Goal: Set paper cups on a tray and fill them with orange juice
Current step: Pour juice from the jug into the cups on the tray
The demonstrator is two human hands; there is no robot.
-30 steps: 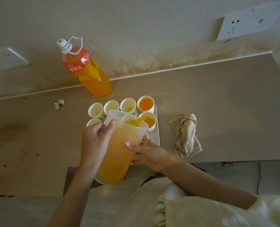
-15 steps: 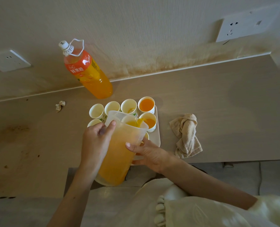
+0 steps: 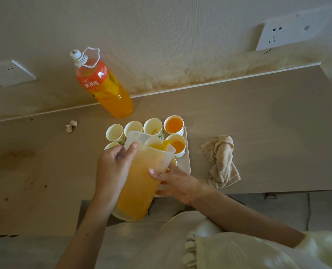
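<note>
A clear plastic pitcher (image 3: 140, 183) of orange juice is tilted forward over the beige tray (image 3: 187, 162). Its spout pours into a paper cup (image 3: 154, 143) in the tray's second row. My left hand (image 3: 112, 167) grips the pitcher's handle side, index finger up at the rim. My right hand (image 3: 175, 183) holds the pitcher's right wall with the thumb on it, its fingers hidden behind. Two cups hold juice: one at the back right (image 3: 174, 125) and one in front of it (image 3: 178, 146). Three back-row cups (image 3: 133, 129) look nearly empty. The pitcher hides other cups.
A large orange juice bottle (image 3: 103, 88) with a white cap stands behind the tray by the wall. A crumpled beige cloth (image 3: 221, 162) lies right of the tray. A small paper scrap (image 3: 71, 126) lies to the left. The counter's front edge runs just below my hands.
The pitcher stays tilted over the same cup with juice running from the spout. Both hands keep their hold and have hardly moved.
</note>
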